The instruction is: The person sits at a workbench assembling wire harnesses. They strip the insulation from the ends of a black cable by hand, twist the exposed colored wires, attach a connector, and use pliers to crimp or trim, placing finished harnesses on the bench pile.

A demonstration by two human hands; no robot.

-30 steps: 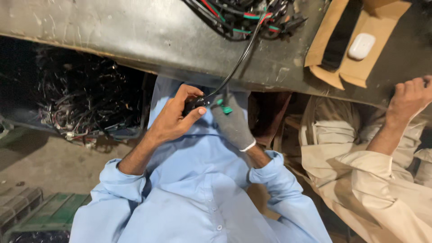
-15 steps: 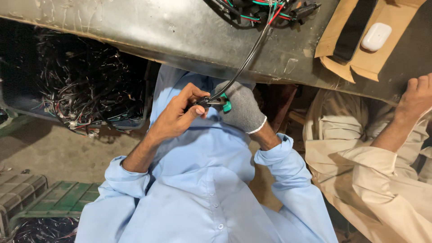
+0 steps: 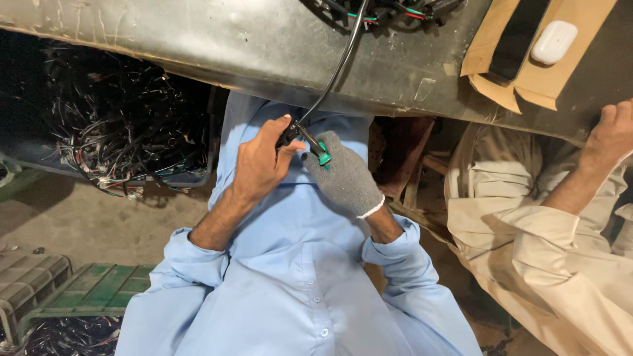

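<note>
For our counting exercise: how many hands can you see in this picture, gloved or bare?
3. The bare left hand pinches the black cable; the grey-gloved right hand meets it at the green connector; a co-worker's hand rests on the metal table. Others may be hidden.

A grey metal bench (image 3: 198, 46) bears wire bundles (image 3: 389, 10) and an open cardboard box (image 3: 521, 59).

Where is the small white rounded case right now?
In the head view, the small white rounded case lies at upper right on an open brown cardboard box on the grey metal table, beside a black strip, above the co-worker's hand.
</note>
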